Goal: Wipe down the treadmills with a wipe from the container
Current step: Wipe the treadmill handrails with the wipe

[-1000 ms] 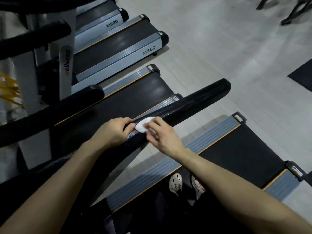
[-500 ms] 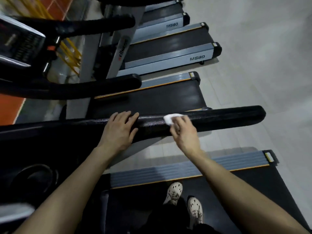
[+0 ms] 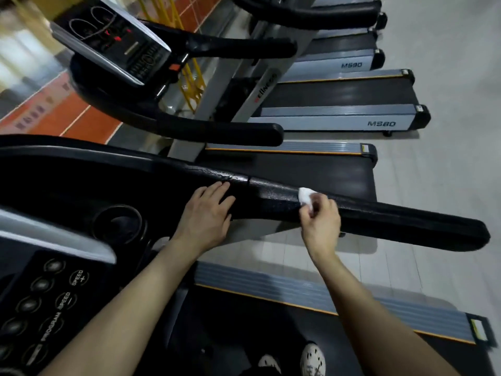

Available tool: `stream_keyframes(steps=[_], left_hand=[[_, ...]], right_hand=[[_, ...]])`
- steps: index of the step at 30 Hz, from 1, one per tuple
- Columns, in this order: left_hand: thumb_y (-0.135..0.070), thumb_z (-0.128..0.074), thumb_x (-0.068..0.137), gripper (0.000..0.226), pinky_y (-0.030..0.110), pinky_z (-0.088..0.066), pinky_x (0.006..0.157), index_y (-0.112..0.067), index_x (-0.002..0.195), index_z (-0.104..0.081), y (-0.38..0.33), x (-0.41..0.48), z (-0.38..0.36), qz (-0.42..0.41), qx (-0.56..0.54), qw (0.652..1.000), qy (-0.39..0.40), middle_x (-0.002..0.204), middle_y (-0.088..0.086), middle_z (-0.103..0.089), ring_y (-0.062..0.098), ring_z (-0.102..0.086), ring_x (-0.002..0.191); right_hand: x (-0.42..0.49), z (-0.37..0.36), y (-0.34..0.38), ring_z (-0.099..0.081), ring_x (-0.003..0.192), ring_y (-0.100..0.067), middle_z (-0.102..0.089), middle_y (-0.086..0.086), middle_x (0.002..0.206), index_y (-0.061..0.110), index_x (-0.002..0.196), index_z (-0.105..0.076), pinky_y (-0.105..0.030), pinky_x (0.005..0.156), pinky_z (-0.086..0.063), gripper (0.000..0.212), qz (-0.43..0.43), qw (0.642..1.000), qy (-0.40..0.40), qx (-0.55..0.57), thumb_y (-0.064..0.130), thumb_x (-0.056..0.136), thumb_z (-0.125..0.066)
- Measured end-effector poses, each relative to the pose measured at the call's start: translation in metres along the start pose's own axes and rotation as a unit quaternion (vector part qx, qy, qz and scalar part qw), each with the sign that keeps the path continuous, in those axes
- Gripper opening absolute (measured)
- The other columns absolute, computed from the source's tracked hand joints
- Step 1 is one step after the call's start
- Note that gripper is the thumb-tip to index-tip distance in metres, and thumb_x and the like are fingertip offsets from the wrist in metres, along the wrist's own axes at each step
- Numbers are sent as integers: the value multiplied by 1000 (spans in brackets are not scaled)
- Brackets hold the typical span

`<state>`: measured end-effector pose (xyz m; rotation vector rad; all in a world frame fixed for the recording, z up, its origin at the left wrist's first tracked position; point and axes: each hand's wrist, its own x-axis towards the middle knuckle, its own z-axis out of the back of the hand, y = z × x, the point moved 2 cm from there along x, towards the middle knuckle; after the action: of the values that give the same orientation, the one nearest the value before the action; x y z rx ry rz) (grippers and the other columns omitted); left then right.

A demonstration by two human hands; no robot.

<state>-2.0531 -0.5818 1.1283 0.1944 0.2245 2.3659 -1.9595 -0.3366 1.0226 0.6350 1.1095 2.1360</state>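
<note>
The right hand (image 3: 321, 221) pinches a small white wipe (image 3: 305, 196), its fingers (image 3: 311, 210) curled and clamped on it, and presses it against the top of the black handrail (image 3: 393, 221) of the nearest treadmill. The wipe sits at 11 o'clock from that hand, about midway along the handrail. At 9 o'clock from the right hand, the left hand (image 3: 208, 213) rests flat on the rail's thicker base, fingers straight and slightly apart, holding nothing. The button console (image 3: 54, 294) lies at 8 o'clock from the left hand. Two light shoes (image 3: 311, 359) stand on the dark belt (image 3: 271, 335) at 6 o'clock. More treadmills (image 3: 381, 124) line up at 12 o'clock on the pale floor (image 3: 447, 158).
</note>
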Motion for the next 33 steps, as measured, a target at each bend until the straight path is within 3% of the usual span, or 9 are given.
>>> stream_keyframes(steps=[2, 5, 7, 16, 18, 21, 28, 31, 33], left_hand=[[-31, -75, 93, 45, 50, -42, 119, -16, 135, -70, 7, -10, -1, 6, -2, 1000, -6, 159, 13, -54, 31, -49, 149], [-28, -78, 88, 42, 50, -46, 114, -14, 127, -73, 21, -27, 1, 19, -6, 1000, -22, 148, 15, -63, 33, -56, 140], [-27, -80, 85, 41, 49, -47, 111, -13, 123, -74, 34, -42, 7, 37, -8, 999, -31, 141, 15, -67, 33, -60, 134], [-26, -70, 91, 28, 47, -44, 112, -13, 115, -76, 102, -104, 45, 145, 15, 983, -113, 126, 10, -70, 30, -63, 122], [-26, -66, 92, 26, 47, -40, 115, -13, 112, -76, 113, -112, 53, 159, 34, 980, -119, 123, 10, -71, 30, -63, 121], [-30, -62, 97, 26, 47, -31, 124, -16, 113, -76, 132, -120, 65, 201, 81, 970, -111, 124, 9, -71, 29, -60, 129], [-35, -66, 96, 35, 52, -22, 131, -12, 121, -78, 175, -133, 97, 343, 147, 924, -80, 136, 14, -68, 36, -52, 141], [-39, -63, 99, 38, 54, -18, 132, -11, 121, -77, 180, -129, 109, 398, 188, 895, -76, 138, 16, -66, 37, -48, 146], [-40, -61, 100, 40, 56, -15, 132, -10, 122, -75, 184, -125, 119, 434, 217, 870, -88, 145, 18, -62, 37, -42, 152]], right_hand=[[-6, -16, 21, -61, 95, -31, -59, -8, 113, 14, 122, -67, -27, 77, -36, 23, 18, 1000, 13, -6, 17, 99, -61], [-30, -57, 78, -66, 97, -35, -60, -8, 122, 16, 132, -65, -41, 83, -52, 28, 269, 943, 194, -20, 19, 105, -59], [-31, -67, 105, -68, 97, -34, -62, -4, 122, 18, 131, -66, -43, 80, -54, 26, 347, 912, 218, -33, 24, 107, -57], [-22, -79, 191, -54, 111, -27, -54, -3, 119, 17, 134, -64, -45, 92, -51, 30, 435, 887, 152, -41, 19, 106, -57], [-22, -94, 209, -58, 113, -19, -56, 1, 130, 27, 137, -61, -40, 89, -52, 33, 423, 882, 202, -44, 36, 106, -55], [-20, -120, 242, -59, 125, -7, -64, 4, 141, 33, 135, -67, -38, 110, -49, 59, 455, 851, 260, -11, 70, 91, -54], [-27, -206, 365, -63, 127, -41, -57, -28, 147, 10, 126, -67, -46, 102, -56, 27, 606, 731, 304, 75, 12, 101, -59], [-28, -222, 377, -48, 142, -42, -55, -26, 150, 8, 119, -67, -40, 117, -39, 19, 679, 664, 299, 93, 16, 102, -62], [-17, -226, 369, -44, 145, -41, -53, -24, 153, 10, 115, -69, -42, 118, -37, 16, 672, 658, 324, 106, 19, 107, -59]])
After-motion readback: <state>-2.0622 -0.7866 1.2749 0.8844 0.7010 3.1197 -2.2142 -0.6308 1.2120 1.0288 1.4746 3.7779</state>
